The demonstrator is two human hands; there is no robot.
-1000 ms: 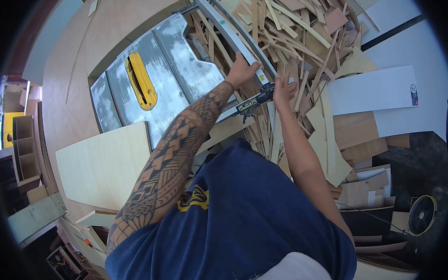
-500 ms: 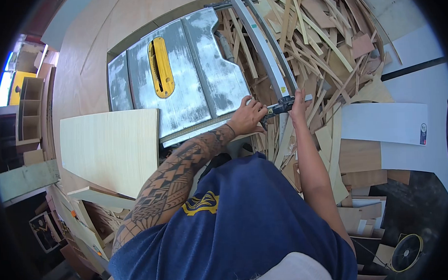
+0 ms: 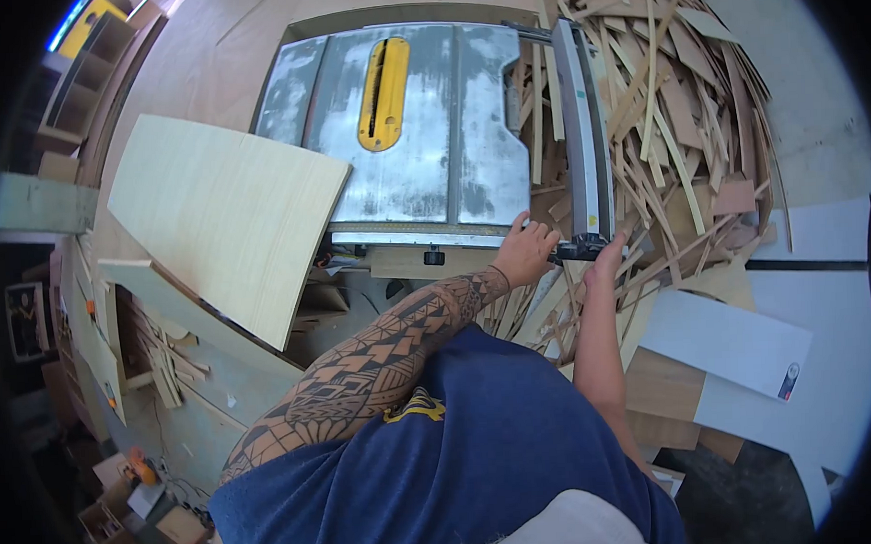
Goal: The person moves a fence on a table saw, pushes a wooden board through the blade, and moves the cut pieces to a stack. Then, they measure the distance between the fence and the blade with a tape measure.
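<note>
The table saw (image 3: pixel 428 181) has a worn metal top and a yellow blade insert (image 3: pixel 384 92). My left hand (image 3: pixel 528 252) is at its front right corner, fingers curled over the end of the front rail (image 3: pixel 405 237). Just right of it, my right hand (image 3: pixel 603 263) is wrapped against the black end piece of the long metal rip fence (image 3: pixel 582 142); some fingers are hidden. The fence stands off the right edge of the saw top, with a gap between them.
A pale wooden panel (image 3: pixel 227 207) overlaps the saw's front left corner. Wood offcuts (image 3: pixel 679 100) are heaped right of the fence. White boards (image 3: pixel 731 343) lie at the lower right. Thin wood strips (image 3: pixel 160 358) fill a space at the lower left.
The view has turned, so the saw and fence look more upright and sit further right in the picture. Both hands remain at the rail end and the fence end.
</note>
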